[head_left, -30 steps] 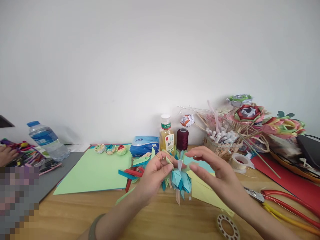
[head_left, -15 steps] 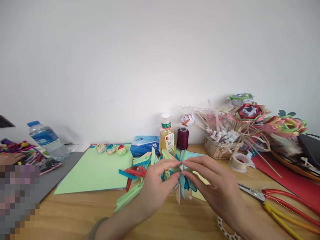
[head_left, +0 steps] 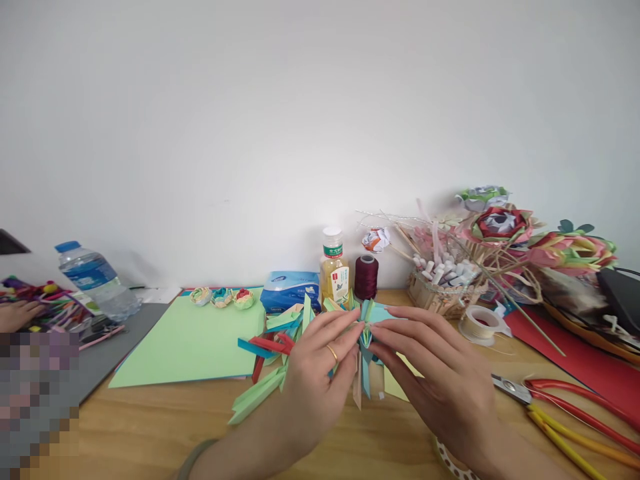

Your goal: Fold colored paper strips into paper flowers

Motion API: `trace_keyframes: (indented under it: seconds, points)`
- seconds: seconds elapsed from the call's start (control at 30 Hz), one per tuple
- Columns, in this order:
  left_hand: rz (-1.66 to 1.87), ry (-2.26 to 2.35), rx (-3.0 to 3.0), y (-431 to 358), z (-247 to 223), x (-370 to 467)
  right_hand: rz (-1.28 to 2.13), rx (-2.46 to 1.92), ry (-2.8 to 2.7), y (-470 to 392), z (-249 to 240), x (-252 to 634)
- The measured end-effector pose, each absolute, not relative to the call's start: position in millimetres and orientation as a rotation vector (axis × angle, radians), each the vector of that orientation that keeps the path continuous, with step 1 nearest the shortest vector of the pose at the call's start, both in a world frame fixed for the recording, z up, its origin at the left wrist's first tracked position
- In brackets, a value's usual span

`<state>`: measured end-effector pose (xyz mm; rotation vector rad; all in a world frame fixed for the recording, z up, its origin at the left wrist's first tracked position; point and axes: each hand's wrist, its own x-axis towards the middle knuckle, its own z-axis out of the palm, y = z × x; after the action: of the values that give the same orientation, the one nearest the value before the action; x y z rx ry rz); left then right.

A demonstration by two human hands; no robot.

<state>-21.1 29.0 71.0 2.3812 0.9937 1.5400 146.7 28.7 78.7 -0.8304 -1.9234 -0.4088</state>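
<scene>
Between my two hands is a bundle of folded paper strips in blue and green, pressed from both sides. My left hand, with a ring on one finger, closes on its left side. My right hand grips its right side with bent fingers. The fingers partly hide the bundle. Blue and tan folded pieces stick out below it. A loose pile of folded paper strips in green, red and blue lies beside my left hand.
Scissors with red and yellow handles and a dotted tape roll lie at right. A drink bottle, thread spool and basket stand behind. Green paper lies left. Another person's hand rests far left.
My left hand has turned, its fingers now straighter and covering more of the bundle. My right hand has shifted slightly right and its fingers are spread further over the paper.
</scene>
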Motion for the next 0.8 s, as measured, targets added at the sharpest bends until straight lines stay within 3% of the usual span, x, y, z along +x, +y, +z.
trace_keyframes:
  seconds: [0.27,0.8]
  points:
    - [1.619,0.949,2.53,29.3,67.9,-21.6,-0.523,-0.76,-1.877,28.4,80.7,146.8]
    - [1.727,0.907,2.556,27.5,73.5,-20.7,-0.416,-0.595,-1.986,32.5,75.7,147.2]
